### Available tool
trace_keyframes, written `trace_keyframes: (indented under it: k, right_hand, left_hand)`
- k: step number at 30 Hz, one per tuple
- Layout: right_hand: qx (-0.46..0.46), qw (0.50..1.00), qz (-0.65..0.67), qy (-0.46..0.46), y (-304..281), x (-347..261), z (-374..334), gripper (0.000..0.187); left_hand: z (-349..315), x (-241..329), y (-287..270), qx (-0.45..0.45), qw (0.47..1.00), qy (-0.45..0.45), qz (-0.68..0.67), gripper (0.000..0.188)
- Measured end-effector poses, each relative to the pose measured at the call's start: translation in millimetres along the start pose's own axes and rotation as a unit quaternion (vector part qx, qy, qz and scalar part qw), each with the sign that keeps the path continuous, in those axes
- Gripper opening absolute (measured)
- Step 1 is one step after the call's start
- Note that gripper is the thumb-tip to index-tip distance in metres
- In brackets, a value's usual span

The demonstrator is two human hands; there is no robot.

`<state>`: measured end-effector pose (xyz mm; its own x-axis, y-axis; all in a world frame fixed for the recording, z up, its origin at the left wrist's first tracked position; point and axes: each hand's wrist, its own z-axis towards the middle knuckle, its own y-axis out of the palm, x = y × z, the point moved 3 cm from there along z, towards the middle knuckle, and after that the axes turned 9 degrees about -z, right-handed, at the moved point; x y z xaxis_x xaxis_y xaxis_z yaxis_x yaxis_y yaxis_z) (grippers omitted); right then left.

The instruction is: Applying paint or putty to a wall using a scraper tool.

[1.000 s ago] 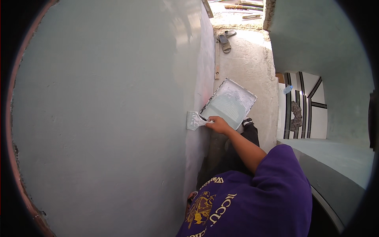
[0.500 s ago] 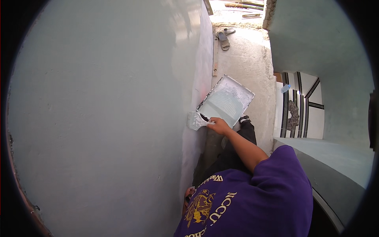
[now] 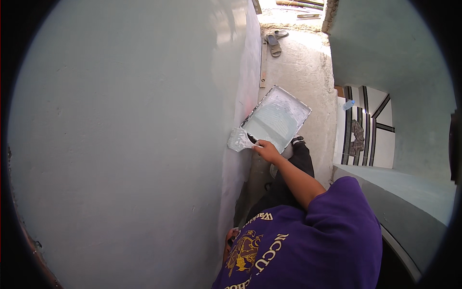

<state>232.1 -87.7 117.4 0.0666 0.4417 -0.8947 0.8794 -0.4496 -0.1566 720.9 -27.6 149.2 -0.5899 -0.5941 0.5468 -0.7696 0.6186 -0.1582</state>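
My right hand [image 3: 267,151] is closed round the handle of a wide, flat paintbrush [image 3: 238,139], its broad end smeared with whitish paint. That broad end is against or very near the lower part of the grey-green wall [image 3: 144,135] on my left; contact is unclear. Just beyond the hand, a paint tray [image 3: 303,103] with a dark, spattered rim holds pale green paint. A whitish round thing shows partly under its near corner. My left hand [image 3: 229,239] is low beside the wall, mostly hidden by my purple shirt; a dark item shows near it, and its fingers cannot be made out.
A strip of concrete floor [image 3: 315,72] runs ahead between walls. A pair of sandals [image 3: 274,45] and a long flat bar [image 3: 263,65] lie farther along it. To the right, a striped tiled surface [image 3: 382,144] bears a plastic bottle [image 3: 349,104] and a crumpled dark cloth [image 3: 356,137].
My right hand and the paintbrush have shifted slightly up and away along the wall's lower edge. The view has tilted a little. The brush is still held.
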Motion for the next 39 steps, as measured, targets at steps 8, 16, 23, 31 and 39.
trace_keyframes:
  k: [8, 16, 23, 31, 39]
  right_hand:
    - [0.058, 0.985, -0.154, -0.045, 20.3, -19.3, -8.7, 0.028]
    - [0.079, 0.978, -0.191, -0.031, 3.5, -13.3, -7.3, 0.028]
    - [0.021, 0.982, -0.163, -0.088, 11.2, -34.9, -20.8, 0.030]
    - [0.082, 0.976, -0.201, -0.017, 21.0, 2.6, -15.7, 0.031]
    - [0.050, 0.991, -0.106, -0.067, 27.9, -7.9, -47.3, 0.030]
  left_hand:
    - [1.8, -14.7, -9.4, -0.013, 1.000, -0.004, -0.005, 0.033]
    - [9.7, -19.3, -11.6, -0.032, 0.999, 0.002, -0.009, 0.033]
    - [12.6, -20.7, -19.6, -0.032, 0.999, 0.003, -0.015, 0.032]
    - [13.2, -16.5, -21.4, -0.042, 0.999, 0.000, -0.011, 0.032]
    - [24.2, -30.5, -23.2, -0.036, 0.999, 0.006, -0.025, 0.032]
